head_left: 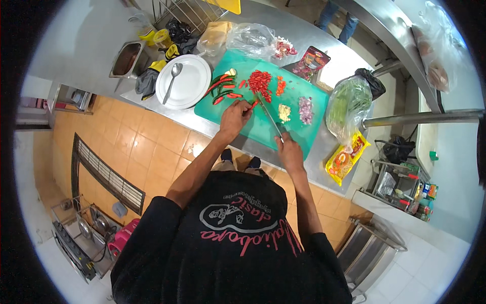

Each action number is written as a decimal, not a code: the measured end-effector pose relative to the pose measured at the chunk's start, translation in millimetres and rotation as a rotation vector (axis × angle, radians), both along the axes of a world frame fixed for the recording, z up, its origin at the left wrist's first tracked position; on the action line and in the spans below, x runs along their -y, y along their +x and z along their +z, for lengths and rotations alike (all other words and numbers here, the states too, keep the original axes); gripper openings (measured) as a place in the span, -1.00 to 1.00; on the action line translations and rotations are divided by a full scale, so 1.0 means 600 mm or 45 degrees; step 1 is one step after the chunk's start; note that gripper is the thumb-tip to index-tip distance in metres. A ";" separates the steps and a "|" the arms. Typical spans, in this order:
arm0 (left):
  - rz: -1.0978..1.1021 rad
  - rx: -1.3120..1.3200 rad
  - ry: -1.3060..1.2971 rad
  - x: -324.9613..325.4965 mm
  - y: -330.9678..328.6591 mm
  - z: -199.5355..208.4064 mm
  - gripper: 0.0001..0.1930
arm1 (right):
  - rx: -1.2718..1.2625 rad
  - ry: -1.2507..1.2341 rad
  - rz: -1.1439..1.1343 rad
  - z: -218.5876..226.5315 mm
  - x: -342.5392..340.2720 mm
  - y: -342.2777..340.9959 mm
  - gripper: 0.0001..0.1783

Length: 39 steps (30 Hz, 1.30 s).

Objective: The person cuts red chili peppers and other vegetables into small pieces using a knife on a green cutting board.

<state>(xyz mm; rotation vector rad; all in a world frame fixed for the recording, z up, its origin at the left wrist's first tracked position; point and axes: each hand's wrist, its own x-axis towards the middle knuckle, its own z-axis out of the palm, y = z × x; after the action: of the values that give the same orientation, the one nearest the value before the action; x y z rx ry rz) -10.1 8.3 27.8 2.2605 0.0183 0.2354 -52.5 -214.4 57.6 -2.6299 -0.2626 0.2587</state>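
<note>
My right hand point(290, 151) grips the handle of a kitchen knife point(269, 116), its blade pointing away from me over a green cutting board point(212, 112). Closed fingers of my left hand point(236, 117) hold a red chili point(254, 104) by the blade. Just beyond the blade lies a heap of chopped red chili point(259, 82), with orange-red pieces point(280, 86) to its right. Whole red and green chilies point(220, 88) rest at the board's left, near peeled garlic point(232, 72). Chopped garlic point(284, 112) and diced shallots point(306, 110) form small piles right of the knife.
Left of the board stands a white plate point(164, 95) with a spoon point(173, 82). A clear bag of green vegetables point(348, 107) and a yellow noodle packet point(347, 158) lie at right. Behind are a plastic bag point(251, 39) and a dark pouch point(310, 63). A metal post point(422, 119) juts in.
</note>
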 end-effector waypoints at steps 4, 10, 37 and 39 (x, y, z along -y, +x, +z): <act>-0.013 0.026 -0.002 -0.004 -0.007 -0.002 -0.81 | -0.029 0.058 -0.082 -0.003 -0.015 -0.021 -0.68; 0.004 0.008 0.000 -0.044 -0.014 0.000 -0.76 | -0.006 -0.038 -0.065 0.018 -0.053 0.003 -0.65; -0.098 0.014 0.014 -0.080 -0.010 -0.009 -0.75 | 0.140 -0.129 -0.129 0.045 -0.001 0.024 -0.70; -0.084 -0.004 -0.001 -0.083 -0.013 -0.005 -0.74 | 0.020 -0.202 0.007 0.044 0.009 0.033 -0.71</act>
<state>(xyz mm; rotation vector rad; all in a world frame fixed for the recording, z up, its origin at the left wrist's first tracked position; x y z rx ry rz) -17.8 58.3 24.9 2.2565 -0.0540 0.1967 -33.0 -220.1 84.2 -2.7894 -0.2643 0.2715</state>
